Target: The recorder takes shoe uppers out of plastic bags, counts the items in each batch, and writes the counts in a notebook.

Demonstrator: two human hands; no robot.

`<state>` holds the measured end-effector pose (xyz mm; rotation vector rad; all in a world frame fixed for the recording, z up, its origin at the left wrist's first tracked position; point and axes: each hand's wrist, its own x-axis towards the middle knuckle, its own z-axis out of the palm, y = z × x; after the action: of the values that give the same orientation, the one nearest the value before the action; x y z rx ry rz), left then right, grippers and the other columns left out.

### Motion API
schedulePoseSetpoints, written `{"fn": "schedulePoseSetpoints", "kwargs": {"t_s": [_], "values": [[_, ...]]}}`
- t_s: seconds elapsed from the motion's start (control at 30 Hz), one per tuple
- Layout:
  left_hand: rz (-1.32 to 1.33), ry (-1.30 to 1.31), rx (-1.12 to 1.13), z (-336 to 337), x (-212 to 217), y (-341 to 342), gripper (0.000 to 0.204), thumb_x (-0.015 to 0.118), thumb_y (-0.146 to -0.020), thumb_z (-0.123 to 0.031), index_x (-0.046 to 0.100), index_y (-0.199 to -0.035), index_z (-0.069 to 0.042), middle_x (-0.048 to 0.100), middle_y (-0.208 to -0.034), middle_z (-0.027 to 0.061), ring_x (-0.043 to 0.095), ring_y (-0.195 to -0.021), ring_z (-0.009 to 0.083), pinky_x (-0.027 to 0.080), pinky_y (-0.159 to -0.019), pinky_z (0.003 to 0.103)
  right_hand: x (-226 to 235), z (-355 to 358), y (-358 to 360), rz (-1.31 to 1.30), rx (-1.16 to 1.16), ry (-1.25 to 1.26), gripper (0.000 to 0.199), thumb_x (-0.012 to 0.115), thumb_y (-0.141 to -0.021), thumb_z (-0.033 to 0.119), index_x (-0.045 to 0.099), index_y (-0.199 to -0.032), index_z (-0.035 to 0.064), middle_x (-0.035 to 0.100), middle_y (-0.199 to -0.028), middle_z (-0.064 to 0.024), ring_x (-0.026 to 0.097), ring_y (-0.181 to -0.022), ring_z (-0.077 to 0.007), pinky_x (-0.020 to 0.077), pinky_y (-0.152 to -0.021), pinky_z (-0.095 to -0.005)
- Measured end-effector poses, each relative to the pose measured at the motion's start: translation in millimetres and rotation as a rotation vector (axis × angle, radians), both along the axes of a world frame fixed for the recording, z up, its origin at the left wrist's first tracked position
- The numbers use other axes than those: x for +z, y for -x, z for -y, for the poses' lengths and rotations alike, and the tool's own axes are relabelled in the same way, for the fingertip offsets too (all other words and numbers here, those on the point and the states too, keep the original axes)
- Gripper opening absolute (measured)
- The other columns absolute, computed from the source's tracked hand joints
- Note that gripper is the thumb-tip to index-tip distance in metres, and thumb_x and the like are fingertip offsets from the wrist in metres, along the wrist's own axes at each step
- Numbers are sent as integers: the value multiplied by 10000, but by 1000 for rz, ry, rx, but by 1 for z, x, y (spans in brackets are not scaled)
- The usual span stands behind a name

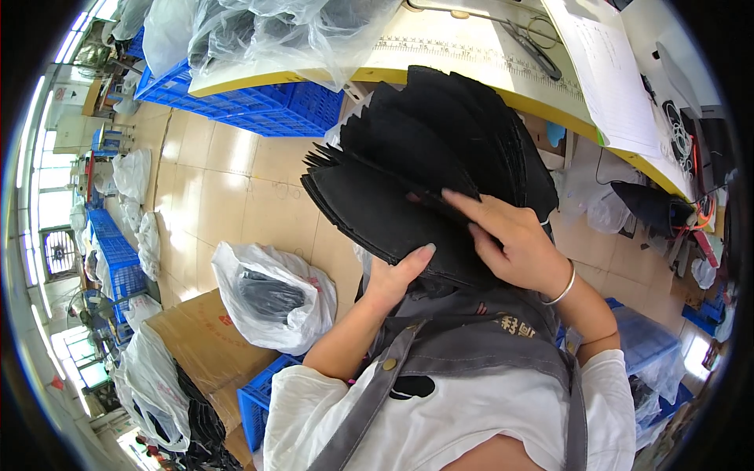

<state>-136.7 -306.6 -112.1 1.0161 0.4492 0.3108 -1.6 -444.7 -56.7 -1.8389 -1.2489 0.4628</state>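
Note:
A thick stack of thin black cut pieces (408, 149), fanned out with staggered edges, rests over my lap; whether they are fabric or leather I cannot tell. My left hand (394, 276) holds the stack's near left edge, its thumb lying on top and the other fingers hidden underneath. Within the fan, my right hand (510, 239) has the raised edge of some pieces between its fingers and thumb. A bangle circles the right wrist.
Ahead stands a worktable (463, 47) with a ruler scale, pliers (534, 51), paper sheets (616, 86) and plastic bags (290, 35). Blue crates (259, 110) sit beneath. On the left are a white bag of black pieces (271, 298) and a cardboard box (208, 337). Another crate (640, 337) stands right.

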Motion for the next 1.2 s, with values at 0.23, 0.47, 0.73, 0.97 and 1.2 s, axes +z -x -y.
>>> {"fn": "schedulePoseSetpoints", "kwargs": {"t_s": [0.23, 0.47, 0.73, 0.97, 1.2], "values": [[-18, -141, -49, 8, 6, -10, 538, 612, -752, -66, 377, -1230, 7, 447, -1171, 85, 429, -1099, 178, 349, -925, 299, -6, -4, -7, 8, -105, -176, 641, 422, -725, -127, 388, -1308, 138, 494, -753, -164, 518, -650, -301, 453, -651, -324], [1, -209, -25, 16, 24, -27, 488, 620, -743, -52, 411, -1178, 21, 458, -1167, 106, 439, -1110, 184, 360, -916, 303, -8, 2, -22, 29, -144, 76, 568, 426, -751, -110, 458, -1258, 144, 444, -696, -150, 474, -610, -279, 411, -590, -292], [41, -416, -81, 25, 15, -32, 535, 671, -702, -95, 404, -1154, 10, 449, -1163, 113, 449, -1076, 180, 360, -908, 303, -17, 3, -31, -78, -195, -31, 521, 437, -776, -71, 449, -1258, 124, 525, -794, -173, 495, -643, -279, 426, -652, -301], [58, -247, -118, 31, 28, -61, 766, 745, -679, -271, 311, -1207, 75, 427, -1178, 185, 410, -1125, 228, 328, -951, 307, -29, 10, -45, -70, -145, 86, 395, 462, -786, -39, 515, -1169, 40, 602, -966, -140, 576, -803, -249, 427, -786, -270], [-68, -555, -243, 29, 8, -74, 573, 642, -777, -199, 320, -1144, 100, 486, -1087, 227, 488, -1041, 240, 383, -883, 333, -68, 28, -65, -536, -227, -141, 261, 594, -785, 68, 568, -1025, -31, 604, -998, -40, 519, -891, -102, 426, -791, -261]]}}
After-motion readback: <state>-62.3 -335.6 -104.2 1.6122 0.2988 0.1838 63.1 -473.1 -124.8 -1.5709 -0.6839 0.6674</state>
